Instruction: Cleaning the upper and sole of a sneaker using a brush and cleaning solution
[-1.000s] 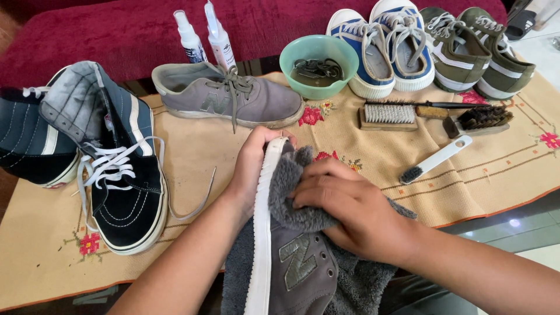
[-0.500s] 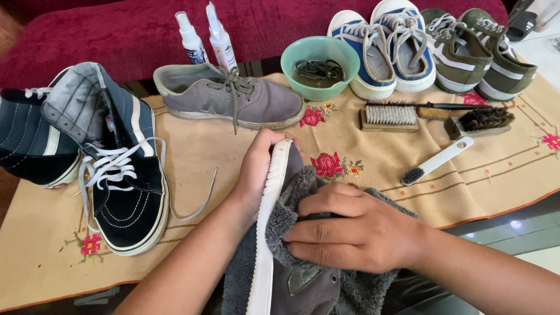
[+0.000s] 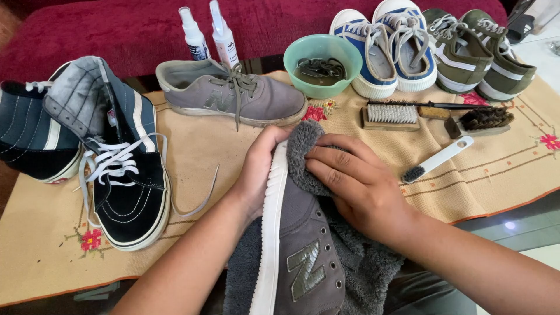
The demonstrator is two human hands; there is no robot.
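- Wiping is the step in hand, by the look of it: a grey suede sneaker (image 3: 303, 245), unlaced and lying on its side at lower centre of the frame, is being rubbed at the toe with a grey fleece cloth (image 3: 303, 146).
- Left hand (image 3: 259, 169) grips the white sole edge near the toe, fingers curled round it, forearm rising from the lower left.
- Right hand (image 3: 356, 186) presses the bunched cloth against the toe, fingers flat and spread over the fabric, wrist bent inward, forearm entering from the lower right.
- Next move, judging from the grip, calls for a firm brace on the sole while the cloth works along the upper.
- Matching grey sneaker (image 3: 233, 99) lies laced at upper centre on a beige embroidered mat (image 3: 192, 151).
- Green bowl (image 3: 322, 55) holding laces sits beside it; three brushes (image 3: 431, 125) lie at right, well apart from both hands.
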